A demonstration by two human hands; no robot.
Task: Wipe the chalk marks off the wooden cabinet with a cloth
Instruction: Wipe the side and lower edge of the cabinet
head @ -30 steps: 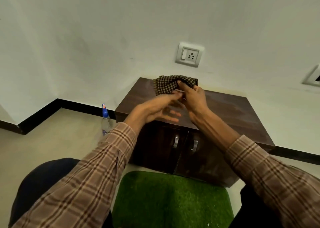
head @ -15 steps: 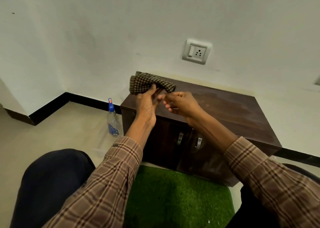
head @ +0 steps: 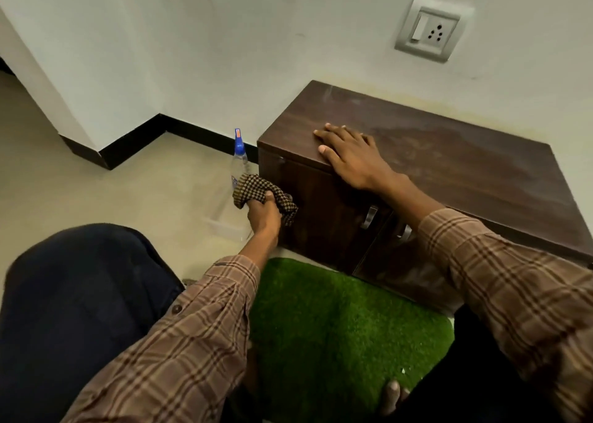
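My left hand (head: 263,214) is low and reaches forward from a plaid sleeve (head: 205,320), wrist straight, fingers curled in a fist that grips a checked cloth (head: 263,191). My right hand (head: 351,157) lies palm down, fingers straight and slightly spread, thumb out toward the near edge; its forearm runs back and to the right into the other plaid sleeve (head: 513,294). Both arms are extended, the right crossing higher than the left.

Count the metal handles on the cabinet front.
2: one handle on the left door, one on the right door, partly hidden behind the right forearm.
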